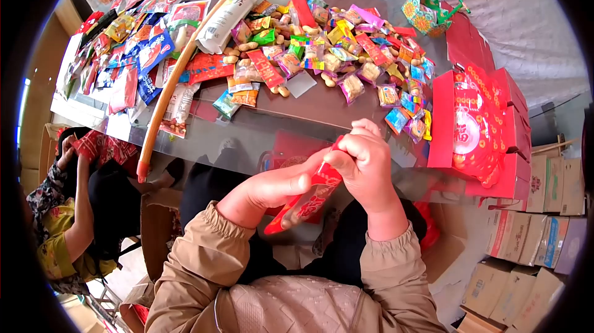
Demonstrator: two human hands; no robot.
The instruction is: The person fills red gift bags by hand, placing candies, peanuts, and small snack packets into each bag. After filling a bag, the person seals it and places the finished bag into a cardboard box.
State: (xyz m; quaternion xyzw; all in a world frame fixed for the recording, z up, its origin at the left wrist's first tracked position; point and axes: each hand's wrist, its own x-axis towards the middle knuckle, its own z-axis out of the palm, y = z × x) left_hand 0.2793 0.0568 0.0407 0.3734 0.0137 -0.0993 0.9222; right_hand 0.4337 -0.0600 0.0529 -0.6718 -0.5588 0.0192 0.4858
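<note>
Over my lap, a long red packet [311, 200] with pale lettering slants down to the left. My right hand [365, 158] pinches its upper end between thumb and fingers. Lower down, my left hand [279, 183] lies along its side with the thumb in front; those fingers are partly hidden behind the packet. Just beyond both hands, the table [247, 124] carries a heap of small wrapped sweets [346, 89] mixed with unshelled peanuts [283, 90].
Snack packets [148, 48] are piled left of a long wooden stick [176, 70]. At right stand an open red box [442, 119] of red packaging and a green-handled basket [427, 14]. Cardboard boxes [504, 290] are stacked below right. Another person [80, 209] sits at left, holding something red.
</note>
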